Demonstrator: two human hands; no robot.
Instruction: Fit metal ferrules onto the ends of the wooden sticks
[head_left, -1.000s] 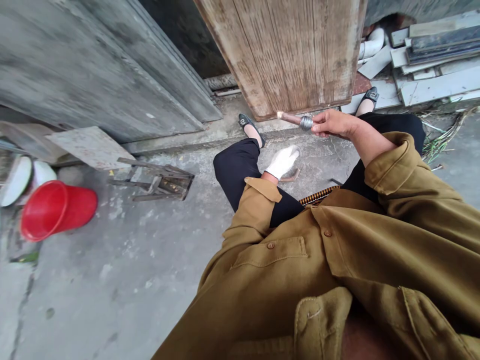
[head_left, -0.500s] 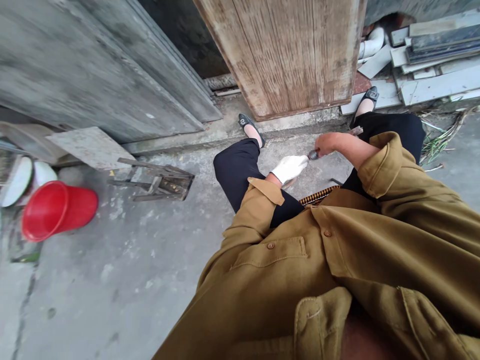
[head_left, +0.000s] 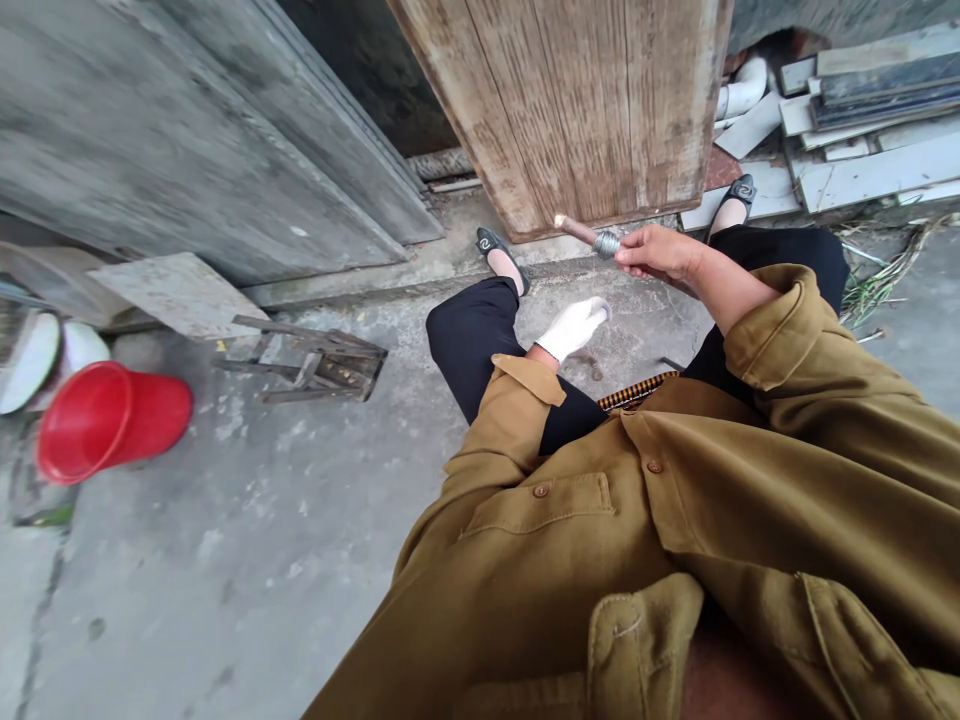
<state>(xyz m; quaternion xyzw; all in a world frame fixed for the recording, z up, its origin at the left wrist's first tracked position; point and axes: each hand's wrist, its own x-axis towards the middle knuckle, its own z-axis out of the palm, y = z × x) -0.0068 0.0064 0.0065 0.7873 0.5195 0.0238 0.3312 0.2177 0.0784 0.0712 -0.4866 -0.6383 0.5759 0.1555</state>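
Note:
In front of the door, my right hand [head_left: 660, 250], bare, grips a short brown stick [head_left: 576, 229] with a pale end pointing left. Silvery wire [head_left: 606, 244] is wound in a coil round the stick, just beside my fingers. Lower and to the left is my left hand [head_left: 571, 328] in a white glove, apart from the stick. Its fingers are curled together, and whatever they hold is hidden. Just below the glove a small dark curved piece [head_left: 595, 366] shows against the concrete; whether it touches the hand I cannot tell.
A wooden door panel [head_left: 570, 110] stands ahead, above a concrete step. To the left are a small wooden stool [head_left: 330, 365] lying on its side, a tipped red bucket [head_left: 112, 420] and a board [head_left: 180, 292]. Stacked tiles [head_left: 877, 150] and a white pipe [head_left: 746, 88] lie right.
My right hand has moved up and away from the gloved hand and turned, so the stick now points left with its wire coil in plain view. The gloved hand has shifted slightly.

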